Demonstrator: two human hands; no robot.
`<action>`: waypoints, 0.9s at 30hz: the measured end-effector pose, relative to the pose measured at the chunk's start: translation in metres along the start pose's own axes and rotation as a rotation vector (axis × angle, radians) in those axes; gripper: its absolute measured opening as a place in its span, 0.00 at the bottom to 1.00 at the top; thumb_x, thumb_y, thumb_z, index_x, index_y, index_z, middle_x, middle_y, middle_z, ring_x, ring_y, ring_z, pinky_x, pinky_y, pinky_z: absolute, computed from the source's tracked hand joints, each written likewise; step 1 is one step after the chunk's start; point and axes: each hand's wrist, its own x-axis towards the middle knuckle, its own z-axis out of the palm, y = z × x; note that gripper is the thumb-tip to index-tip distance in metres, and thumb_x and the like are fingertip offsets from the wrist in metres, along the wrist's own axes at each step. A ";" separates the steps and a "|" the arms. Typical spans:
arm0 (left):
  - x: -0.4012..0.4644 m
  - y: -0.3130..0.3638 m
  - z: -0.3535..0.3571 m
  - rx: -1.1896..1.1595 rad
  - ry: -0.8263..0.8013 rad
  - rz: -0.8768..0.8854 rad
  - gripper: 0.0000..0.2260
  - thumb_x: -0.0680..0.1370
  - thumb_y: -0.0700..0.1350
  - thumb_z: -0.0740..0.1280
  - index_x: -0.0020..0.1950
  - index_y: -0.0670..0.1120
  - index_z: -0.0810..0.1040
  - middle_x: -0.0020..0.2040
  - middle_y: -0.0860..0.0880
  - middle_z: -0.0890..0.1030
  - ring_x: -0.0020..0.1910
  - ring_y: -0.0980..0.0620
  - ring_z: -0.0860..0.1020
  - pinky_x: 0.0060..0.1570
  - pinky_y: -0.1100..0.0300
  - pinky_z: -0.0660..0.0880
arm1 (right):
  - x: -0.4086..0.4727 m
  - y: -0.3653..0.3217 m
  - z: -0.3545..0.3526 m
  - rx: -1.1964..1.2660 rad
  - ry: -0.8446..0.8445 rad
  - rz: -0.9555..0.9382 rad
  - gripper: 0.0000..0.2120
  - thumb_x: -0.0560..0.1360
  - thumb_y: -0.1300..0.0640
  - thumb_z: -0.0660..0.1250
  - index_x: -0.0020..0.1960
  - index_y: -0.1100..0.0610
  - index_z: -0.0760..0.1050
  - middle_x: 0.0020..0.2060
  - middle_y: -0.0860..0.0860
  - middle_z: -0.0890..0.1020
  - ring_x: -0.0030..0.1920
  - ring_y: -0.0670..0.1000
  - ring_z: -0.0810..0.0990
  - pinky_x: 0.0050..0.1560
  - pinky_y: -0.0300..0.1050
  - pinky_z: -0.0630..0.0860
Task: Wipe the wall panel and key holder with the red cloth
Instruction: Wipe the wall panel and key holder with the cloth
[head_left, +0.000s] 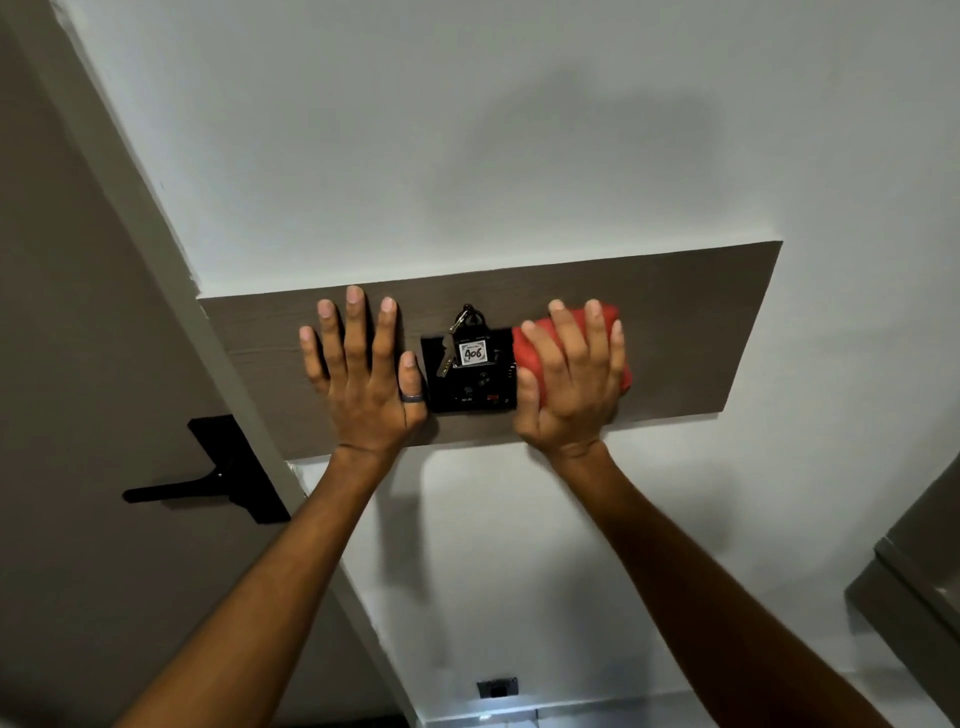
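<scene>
My left hand lay flat and open on the wall panel, fingers spread and pointing up, gripping nothing, with a dark ring on the thumb. The thumb sat just beside the left edge of the black key holder, which was mounted near the middle of the brown wood-grain panel. A key and a tag reading 406 hung from the holder's top. My right hand was spread over the red cloth and pressed it against the panel, immediately right of the key holder; the cloth's left edge touched or nearly touched the holder's right side (I could not tell which). The cloth showed above and between my fingers and at the right of my palm. The panel ran across a white wall. To the left stood a brown door with a black lever handle. Low on the wall, a small dark outlet sat between my forearms.
</scene>
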 end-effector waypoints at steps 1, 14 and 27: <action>-0.001 0.000 -0.001 -0.004 -0.001 -0.002 0.25 0.83 0.50 0.55 0.80 0.46 0.64 0.78 0.39 0.67 0.78 0.36 0.60 0.80 0.43 0.50 | 0.003 -0.015 0.004 -0.002 0.027 0.118 0.21 0.85 0.46 0.55 0.71 0.51 0.77 0.72 0.55 0.79 0.78 0.61 0.69 0.83 0.58 0.58; -0.004 -0.004 0.001 -0.001 -0.018 0.007 0.26 0.84 0.51 0.54 0.82 0.48 0.60 0.80 0.42 0.63 0.83 0.43 0.52 0.81 0.43 0.49 | -0.012 -0.004 0.002 0.033 -0.022 -0.096 0.18 0.85 0.48 0.57 0.70 0.50 0.78 0.71 0.55 0.79 0.77 0.62 0.71 0.82 0.60 0.61; -0.004 -0.006 0.002 -0.011 -0.008 0.034 0.26 0.83 0.51 0.53 0.82 0.48 0.59 0.79 0.41 0.63 0.83 0.44 0.50 0.81 0.43 0.49 | -0.032 -0.017 0.003 0.047 -0.036 0.104 0.19 0.86 0.47 0.56 0.74 0.49 0.72 0.76 0.54 0.73 0.82 0.59 0.63 0.84 0.60 0.57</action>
